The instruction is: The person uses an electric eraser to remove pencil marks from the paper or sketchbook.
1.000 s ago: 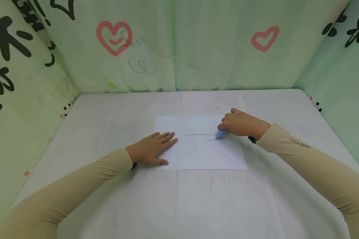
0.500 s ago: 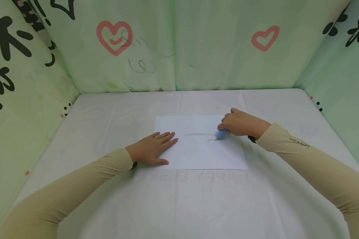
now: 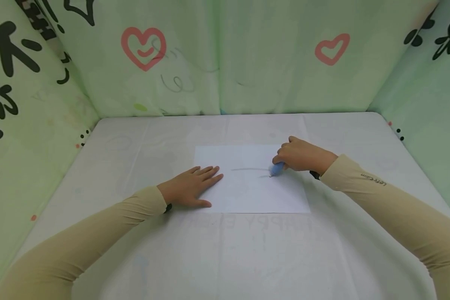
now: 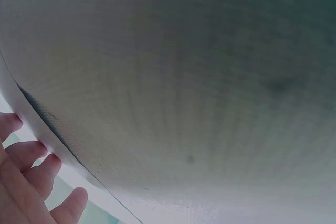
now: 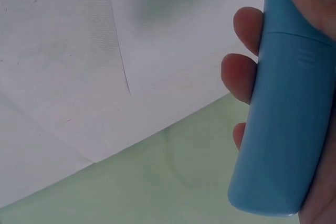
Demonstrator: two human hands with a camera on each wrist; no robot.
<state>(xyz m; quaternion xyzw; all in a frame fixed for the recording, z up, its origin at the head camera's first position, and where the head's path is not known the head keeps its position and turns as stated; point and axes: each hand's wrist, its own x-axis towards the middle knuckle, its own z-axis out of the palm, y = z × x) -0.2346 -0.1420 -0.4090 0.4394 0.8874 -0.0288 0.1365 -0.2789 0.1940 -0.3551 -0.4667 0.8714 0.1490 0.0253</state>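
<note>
A sheet of white paper [image 3: 240, 193] lies on the white-covered table. My left hand [image 3: 190, 186] rests flat on its left side, fingers spread; in the left wrist view, that hand's fingertips [image 4: 39, 174] show at lower left. Over the sheet's right part, my right hand [image 3: 303, 155] grips a thick blue pen-shaped tool [image 3: 276, 168], its narrow tip down at the paper. The right wrist view shows its smooth, rounded blue body [image 5: 289, 119] with fingers curled round it; its tip is out of that view. A thin grey line [image 3: 249, 169] runs across the paper left of the tool, with a shorter mark below.
The white tablecloth [image 3: 225, 258] has faint mirrored lettering in front of the paper. Green curtains [image 3: 266, 75] with red hearts and black drawings stand behind and at both sides of the table.
</note>
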